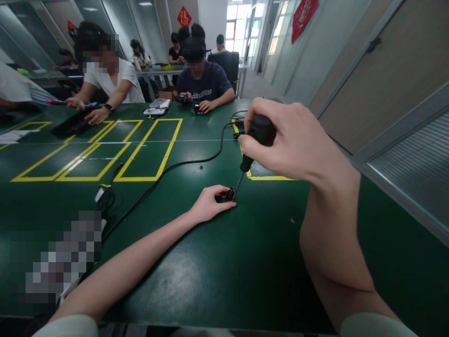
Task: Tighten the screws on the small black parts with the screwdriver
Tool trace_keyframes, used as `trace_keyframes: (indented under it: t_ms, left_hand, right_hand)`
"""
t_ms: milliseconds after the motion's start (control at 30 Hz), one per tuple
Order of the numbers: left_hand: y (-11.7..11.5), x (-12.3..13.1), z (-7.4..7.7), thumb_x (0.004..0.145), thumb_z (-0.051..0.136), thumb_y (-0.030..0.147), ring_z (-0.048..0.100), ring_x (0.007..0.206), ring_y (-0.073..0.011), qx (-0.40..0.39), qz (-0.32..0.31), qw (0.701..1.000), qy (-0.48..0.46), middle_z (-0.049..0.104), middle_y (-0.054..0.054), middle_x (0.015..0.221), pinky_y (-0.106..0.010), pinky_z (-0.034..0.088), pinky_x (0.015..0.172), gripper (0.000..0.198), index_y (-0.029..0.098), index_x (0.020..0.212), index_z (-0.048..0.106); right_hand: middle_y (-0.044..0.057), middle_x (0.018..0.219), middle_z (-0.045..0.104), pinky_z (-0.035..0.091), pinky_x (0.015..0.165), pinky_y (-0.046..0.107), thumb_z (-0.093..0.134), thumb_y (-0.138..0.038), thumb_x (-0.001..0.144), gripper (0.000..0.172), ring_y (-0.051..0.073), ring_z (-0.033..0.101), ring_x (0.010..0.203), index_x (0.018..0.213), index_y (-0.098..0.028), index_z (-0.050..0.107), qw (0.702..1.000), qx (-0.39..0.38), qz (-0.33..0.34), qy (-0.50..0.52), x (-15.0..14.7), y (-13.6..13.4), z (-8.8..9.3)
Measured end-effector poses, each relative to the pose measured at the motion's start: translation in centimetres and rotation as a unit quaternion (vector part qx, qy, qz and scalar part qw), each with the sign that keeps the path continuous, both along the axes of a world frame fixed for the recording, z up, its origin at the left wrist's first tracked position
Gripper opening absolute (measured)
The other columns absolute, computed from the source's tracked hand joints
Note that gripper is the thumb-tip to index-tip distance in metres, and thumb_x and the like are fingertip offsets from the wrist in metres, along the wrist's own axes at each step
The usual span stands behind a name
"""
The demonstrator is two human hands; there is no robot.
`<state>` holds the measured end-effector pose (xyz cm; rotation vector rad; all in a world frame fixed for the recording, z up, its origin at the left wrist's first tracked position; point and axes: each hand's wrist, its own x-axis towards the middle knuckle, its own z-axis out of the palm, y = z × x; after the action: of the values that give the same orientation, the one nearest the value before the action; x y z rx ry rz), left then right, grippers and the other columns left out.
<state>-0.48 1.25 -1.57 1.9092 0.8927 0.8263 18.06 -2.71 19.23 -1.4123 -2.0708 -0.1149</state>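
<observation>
My right hand (280, 135) is wrapped round the dark handle of a screwdriver (247, 161), held at a slant with its thin metal shaft pointing down. The tip meets or sits right beside a small dark cylindrical part (229, 194) on the green table. My left hand (208, 203) rests on the table and pinches this part between thumb and fingers. Its exact kind is too small to make out, and the fingers partly cover it.
A black cable (182, 163) curves across the green table (196, 262). Yellow tape rectangles (161, 171) mark its surface. A blurred-out object (66, 257) lies at the left near my forearm. Across the table, a person in white (122, 79) and a person in dark blue (213, 84) handle things.
</observation>
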Motion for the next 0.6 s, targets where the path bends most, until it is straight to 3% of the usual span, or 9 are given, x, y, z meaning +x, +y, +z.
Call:
trace_keyframes:
  t_ms: [67,133,233,333,400,533,600]
  left_hand:
    - [0.04,0.00,-0.10,0.081,0.085,0.033,0.072,0.089,-0.0202,0.002,-0.001,1.000,0.001,0.077,-0.008,0.099,-0.035,0.059,0.087,0.033,0.014,0.107,0.078]
    - [0.07,0.00,-0.18,0.081,0.085,0.033,0.072,0.090,-0.0203,0.003,-0.001,1.000,0.003,0.078,-0.008,0.099,-0.035,0.059,0.087,0.033,0.014,0.107,0.078]
    - [0.07,0.02,-0.19,0.080,0.085,0.033,0.072,0.090,-0.0205,-0.002,0.001,1.000,0.004,0.078,-0.008,0.099,-0.035,0.059,0.087,0.033,0.014,0.106,0.078]
    - [0.04,0.02,-0.09,0.080,0.085,0.033,0.072,0.090,-0.0204,-0.007,0.001,1.000,0.003,0.078,-0.007,0.098,-0.035,0.059,0.087,0.033,0.014,0.106,0.078]
    - [0.03,0.04,-0.02,0.079,0.086,0.032,0.072,0.089,-0.0202,-0.010,0.000,1.000,0.001,0.077,-0.007,0.098,-0.035,0.059,0.087,0.032,0.014,0.105,0.078]
    - [0.07,0.09,0.05,0.079,0.085,0.031,0.071,0.089,-0.0199,-0.011,0.002,1.000,0.002,0.077,-0.007,0.098,-0.035,0.058,0.088,0.030,0.014,0.103,0.078]
    - [0.08,0.07,0.06,0.079,0.085,0.031,0.071,0.089,-0.0200,-0.011,0.003,1.000,0.004,0.077,-0.007,0.098,-0.034,0.058,0.087,0.032,0.013,0.104,0.078]
  right_hand:
    - [0.003,0.071,0.056,0.027,0.065,0.034,0.060,-0.048,0.090,0.029,0.016,0.045,0.064,0.078,-0.021,0.056,1.000,-0.007,0.001,0.004,-0.07,0.03,0.03]
    - [0.003,0.071,0.056,0.028,0.065,0.034,0.060,-0.050,0.091,0.033,0.016,0.045,0.063,0.077,-0.021,0.056,1.000,-0.015,0.007,0.016,-0.10,0.06,0.08]
    - [0.003,0.076,0.060,0.030,0.066,0.034,0.064,-0.036,0.085,0.015,0.017,0.048,0.065,0.086,-0.022,0.059,0.999,-0.011,0.004,0.031,-0.05,0.01,0.12]
    - [0.003,0.078,0.062,0.031,0.066,0.034,0.064,-0.025,0.076,0.011,0.017,0.048,0.068,0.086,-0.022,0.059,1.000,-0.007,0.007,0.029,0.02,-0.12,0.12]
    - [0.003,0.072,0.058,0.030,0.066,0.034,0.064,-0.030,0.079,0.012,0.016,0.046,0.066,0.077,-0.021,0.056,1.000,-0.009,0.010,0.025,-0.02,-0.12,0.13]
    - [0.002,0.063,0.051,0.027,0.064,0.034,0.060,-0.049,0.090,0.039,0.015,0.043,0.062,0.065,-0.020,0.050,0.999,-0.013,0.002,0.030,-0.23,0.06,0.17]
    - [0.003,0.068,0.055,0.028,0.064,0.033,0.063,-0.045,0.088,0.031,0.016,0.045,0.064,0.071,-0.021,0.055,0.999,-0.015,0.006,0.041,-0.29,0.12,0.19]
